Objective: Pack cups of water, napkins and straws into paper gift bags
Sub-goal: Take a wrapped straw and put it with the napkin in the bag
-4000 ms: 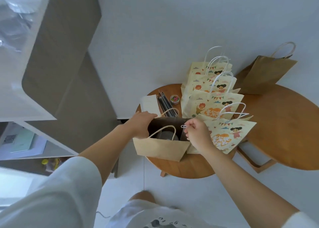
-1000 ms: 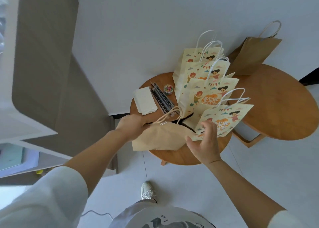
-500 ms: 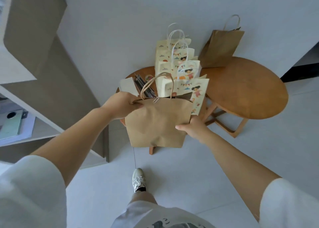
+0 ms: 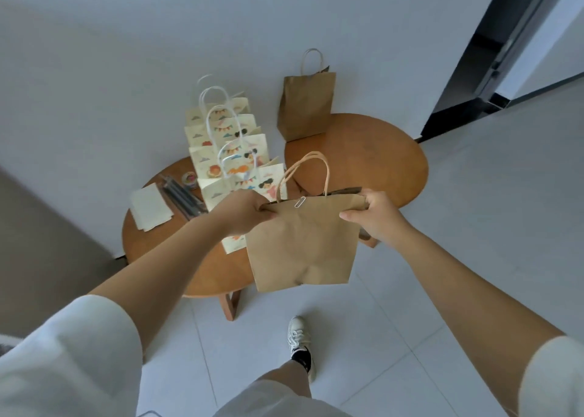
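A plain brown paper bag hangs in the air in front of the two round tables, its top edge fastened by a silver paper clip. My left hand grips the bag's top left corner and my right hand grips its top right corner. On the left wooden table stand several printed cream gift bags, with white napkins and dark straws lying to their left. The brown bag's contents are hidden.
A second plain brown bag stands at the back of the right wooden table, against the white wall. A small roll of tape lies by the straws. A dark doorway opens at the right. My shoe is on the tiled floor.
The brown bag has been lifted off the left table and carried to the right. My right hand has shifted from its lower side to its top right corner. My view has swung right.
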Demonstrator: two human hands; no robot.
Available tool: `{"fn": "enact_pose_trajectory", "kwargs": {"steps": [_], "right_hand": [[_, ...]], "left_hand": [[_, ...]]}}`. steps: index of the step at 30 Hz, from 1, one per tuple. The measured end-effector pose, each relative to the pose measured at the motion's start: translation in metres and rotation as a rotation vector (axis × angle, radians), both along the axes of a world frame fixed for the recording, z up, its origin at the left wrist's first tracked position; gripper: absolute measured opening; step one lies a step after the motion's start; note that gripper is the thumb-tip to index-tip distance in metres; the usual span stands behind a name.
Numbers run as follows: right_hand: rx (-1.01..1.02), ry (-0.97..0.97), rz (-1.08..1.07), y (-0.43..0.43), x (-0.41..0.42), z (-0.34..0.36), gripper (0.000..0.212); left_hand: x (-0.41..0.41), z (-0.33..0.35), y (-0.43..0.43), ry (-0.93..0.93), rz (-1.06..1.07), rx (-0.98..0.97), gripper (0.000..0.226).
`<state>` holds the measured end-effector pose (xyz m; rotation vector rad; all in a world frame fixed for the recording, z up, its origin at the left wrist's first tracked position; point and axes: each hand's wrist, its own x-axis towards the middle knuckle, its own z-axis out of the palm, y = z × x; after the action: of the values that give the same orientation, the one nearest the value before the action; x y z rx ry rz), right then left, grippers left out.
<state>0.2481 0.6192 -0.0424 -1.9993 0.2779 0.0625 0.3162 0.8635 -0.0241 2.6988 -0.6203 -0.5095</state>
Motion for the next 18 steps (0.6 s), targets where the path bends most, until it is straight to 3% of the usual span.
{"fn": "enact_pose_trajectory", "kwargs": {"steps": [4,9,18], "right_hand": [[-0.080,-0.030,-0.122,-0.042,0.041,-0.004,0.007],[-0.128,-0.044,-0.241,-0.092,0.110,-0.005,0.009],[-0.205,-0.081,-0.152,-0.159,0.230,0.004,0.005]], "left_hand": [[0.048,-0.006,-0.046,0.017,-0.022,-0.048,0.029],[0.125,-0.008,-0.106,0.057,-0.092,-0.054,0.026],[0.244,-0.018,-0.174,0.061,-0.059,-0.059,0.029]]}}
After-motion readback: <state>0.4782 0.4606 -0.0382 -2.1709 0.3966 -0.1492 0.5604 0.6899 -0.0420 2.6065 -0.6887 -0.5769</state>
